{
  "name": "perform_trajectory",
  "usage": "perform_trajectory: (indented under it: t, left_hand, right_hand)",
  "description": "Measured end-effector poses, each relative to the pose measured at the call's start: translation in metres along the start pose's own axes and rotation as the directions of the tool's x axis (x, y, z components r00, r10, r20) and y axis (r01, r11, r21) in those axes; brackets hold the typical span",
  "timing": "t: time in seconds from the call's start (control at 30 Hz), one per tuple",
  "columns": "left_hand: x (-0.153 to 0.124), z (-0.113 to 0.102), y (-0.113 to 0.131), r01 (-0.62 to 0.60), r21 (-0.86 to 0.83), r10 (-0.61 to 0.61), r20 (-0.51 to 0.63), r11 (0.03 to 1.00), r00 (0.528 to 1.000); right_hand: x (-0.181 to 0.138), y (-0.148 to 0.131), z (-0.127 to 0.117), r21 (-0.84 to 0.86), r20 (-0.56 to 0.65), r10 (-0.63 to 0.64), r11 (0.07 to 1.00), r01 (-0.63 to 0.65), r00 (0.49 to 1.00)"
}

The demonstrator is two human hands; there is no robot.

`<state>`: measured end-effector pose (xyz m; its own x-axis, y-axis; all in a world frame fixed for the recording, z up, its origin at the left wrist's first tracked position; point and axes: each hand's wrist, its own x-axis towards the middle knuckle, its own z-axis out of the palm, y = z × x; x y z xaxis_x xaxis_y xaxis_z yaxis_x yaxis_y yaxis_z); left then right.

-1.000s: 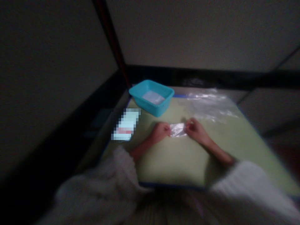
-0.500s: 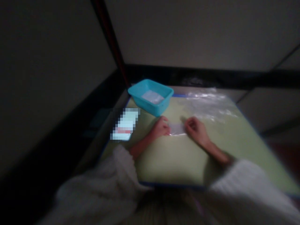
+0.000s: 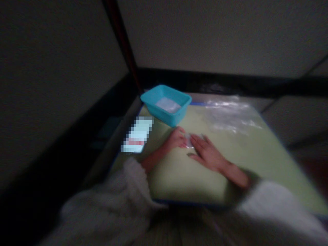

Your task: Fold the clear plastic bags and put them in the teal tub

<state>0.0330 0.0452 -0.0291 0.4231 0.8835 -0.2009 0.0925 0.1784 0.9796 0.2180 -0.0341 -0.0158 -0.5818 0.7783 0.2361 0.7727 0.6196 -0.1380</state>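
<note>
A small clear plastic bag (image 3: pixel 189 140) lies on the pale green tabletop (image 3: pixel 189 181), between my two hands. Its left end is pinched in the curled fingers of my left hand (image 3: pixel 176 138). My right hand (image 3: pixel 208 153) rests flat over the bag's right part, fingers stretched out and thumb apart, covering much of it. Just beyond my left hand stands a turquoise plastic basin (image 3: pixel 176 118) with whitish, clear-looking plastic (image 3: pixel 167 105) inside.
A pile of clear plastic bags (image 3: pixel 230 114) spreads over the table's far right. A lit phone (image 3: pixel 137 134), its screen blurred out, lies at the left edge. Walls rise behind and to the left. The light is dim.
My right hand has gone from closed fingers at the bag's right end to lying flat, stretched out over it. My left hand stays in place.
</note>
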Motion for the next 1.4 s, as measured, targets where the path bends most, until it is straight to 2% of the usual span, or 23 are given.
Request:
perform_trajectory:
  t: [0.27,0.53,0.63,0.73,0.8,0.83,0.87,0.9,0.97,1.07,1.2,1.4]
  left_hand:
    - [0.001,0.001,0.000,0.000,0.044,0.000,-0.007,0.999,1.000]
    - [0.000,0.002,0.001,-0.028,0.158,0.036,-0.052,0.987,0.998]
    - [-0.004,0.004,0.003,-0.077,0.235,0.101,-0.091,0.969,0.991]
    - [-0.016,0.007,0.006,-0.161,0.339,0.227,-0.163,0.927,0.960]
    - [-0.029,0.010,0.006,-0.236,0.422,0.327,-0.157,0.875,0.932]
    - [-0.035,0.013,0.005,-0.290,0.469,0.384,-0.116,0.834,0.916]
    - [-0.041,0.015,0.004,-0.403,0.592,0.491,0.015,0.698,0.871]
    - [-0.046,0.017,0.002,-0.476,0.679,0.543,0.134,0.559,0.829]
    - [-0.052,0.020,-0.002,-0.531,0.773,0.561,0.283,0.346,0.778]
    - [-0.053,0.022,-0.008,-0.518,0.841,0.515,0.379,0.155,0.769]
    - [-0.051,0.018,-0.012,-0.490,0.870,0.465,0.413,0.053,0.783]
    - [-0.053,0.017,-0.011,-0.476,0.879,0.438,0.426,0.005,0.792]
  right_hand:
    - [-0.001,0.001,0.005,-0.030,0.042,0.014,0.999,-0.012,0.999]
    - [-0.001,0.002,0.005,-0.059,0.081,0.025,0.998,-0.020,0.996]
    - [-0.001,0.001,0.003,-0.060,0.076,0.026,0.998,-0.021,0.997]
    - [0.000,0.000,0.001,-0.062,0.043,0.027,0.998,-0.024,0.999]
    - [0.000,-0.001,0.001,-0.064,0.018,0.026,0.998,-0.025,0.999]
    - [-0.001,-0.001,0.001,-0.065,0.009,0.028,0.997,-0.028,1.000]
    - [-0.001,0.000,0.002,-0.066,0.006,0.033,0.997,-0.032,0.999]
    - [-0.001,0.000,0.003,-0.065,0.007,0.040,0.997,-0.040,0.999]
    - [-0.001,0.000,0.005,-0.067,0.018,0.061,0.996,-0.060,0.998]
    - [-0.001,0.001,0.007,-0.073,0.036,0.075,0.995,-0.072,0.997]
    - [-0.001,0.001,0.008,-0.082,0.048,0.072,0.994,-0.068,0.996]
    - [0.000,0.000,0.005,-0.106,0.080,0.079,0.992,-0.070,0.994]
